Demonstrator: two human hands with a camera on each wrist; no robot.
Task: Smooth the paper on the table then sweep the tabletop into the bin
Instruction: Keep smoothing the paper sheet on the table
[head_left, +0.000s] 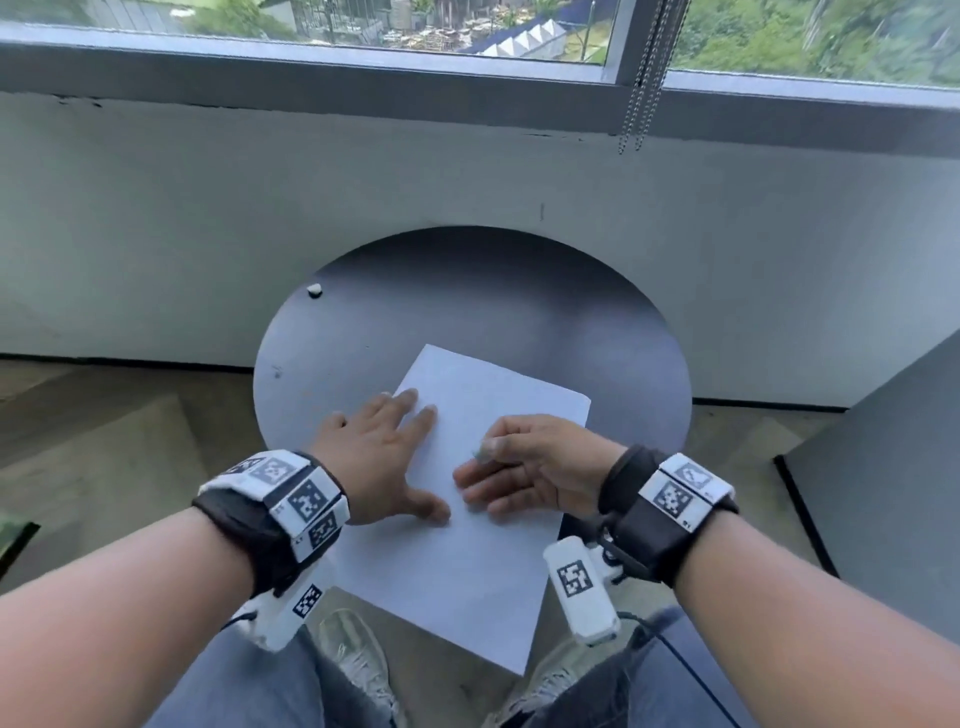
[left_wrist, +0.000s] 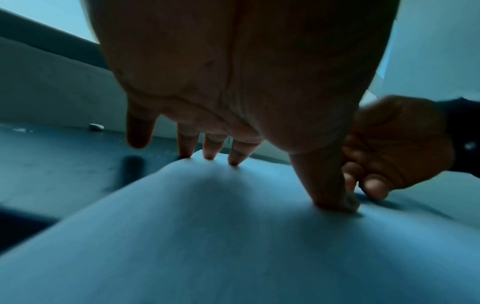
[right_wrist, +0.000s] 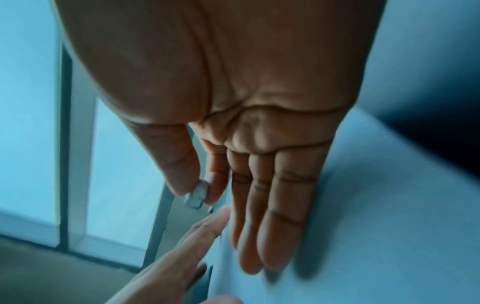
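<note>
Round dark table below window (paper overhanging its near edge)

My left hand lies palm down, fingers spread and straight, thumb stretched to the right. Just right of it, my right hand stands on its edge, three fingers straight, thumb and forefinger pinching a small grey-white crumb.
</note>
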